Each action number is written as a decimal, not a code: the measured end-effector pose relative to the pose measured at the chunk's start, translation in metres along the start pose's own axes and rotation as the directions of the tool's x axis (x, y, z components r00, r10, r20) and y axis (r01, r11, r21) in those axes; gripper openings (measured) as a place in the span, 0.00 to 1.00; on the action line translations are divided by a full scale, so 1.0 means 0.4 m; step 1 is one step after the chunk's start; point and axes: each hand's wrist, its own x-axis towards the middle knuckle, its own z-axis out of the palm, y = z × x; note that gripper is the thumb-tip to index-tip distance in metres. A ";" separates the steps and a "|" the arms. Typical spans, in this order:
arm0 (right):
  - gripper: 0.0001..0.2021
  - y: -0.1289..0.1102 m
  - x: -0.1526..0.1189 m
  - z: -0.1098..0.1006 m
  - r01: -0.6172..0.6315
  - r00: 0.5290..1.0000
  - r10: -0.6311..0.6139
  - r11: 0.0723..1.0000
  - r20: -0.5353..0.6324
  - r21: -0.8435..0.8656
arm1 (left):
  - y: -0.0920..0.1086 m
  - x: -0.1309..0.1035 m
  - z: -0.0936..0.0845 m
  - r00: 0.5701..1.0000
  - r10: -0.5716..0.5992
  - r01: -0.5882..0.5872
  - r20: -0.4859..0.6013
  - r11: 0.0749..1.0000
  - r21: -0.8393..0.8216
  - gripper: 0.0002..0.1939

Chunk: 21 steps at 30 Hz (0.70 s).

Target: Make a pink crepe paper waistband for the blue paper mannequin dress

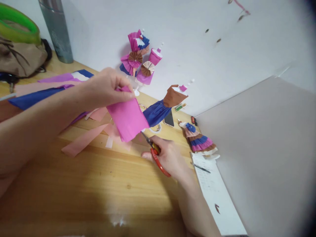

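Note:
Pinched at its top edge by my left hand (116,87), a piece of pink crepe paper (128,118) hangs above the table. My right hand (168,156) is closed around red-handled scissors (158,158), whose blades point up and left at the paper's lower right corner. Whether the blade tips touch the paper I cannot tell. Just behind the paper stands a doll-like paper figure with a blue skirt (156,113) and a brown paper top (174,97). Peach paper strips (84,141) lie on the table below my left hand.
Pink, blue and brown paper figures (135,57) stand against the wall. Blue and purple paper sheets (39,97) lie under my left forearm. A phone (169,119), tape roll (155,128), layered paper dress (198,140), written sheet (217,194), flask (58,33) and bag (19,54) are around.

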 end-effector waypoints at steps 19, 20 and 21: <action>0.31 -0.007 0.008 0.061 0.079 0.897 -0.021 0.991 0.441 -0.112 | 0.003 -0.015 0.029 0.983 -0.170 0.176 0.062 0.816 -0.551 0.06; 0.28 -0.007 0.009 0.063 0.076 0.896 0.001 0.985 0.444 -0.156 | 0.004 -0.018 0.034 0.982 -0.177 0.181 0.062 0.803 -0.568 0.06; 0.26 -0.008 0.010 0.064 0.077 0.896 0.019 0.978 0.444 -0.196 | 0.006 -0.022 0.038 0.981 -0.184 0.184 0.061 0.788 -0.587 0.06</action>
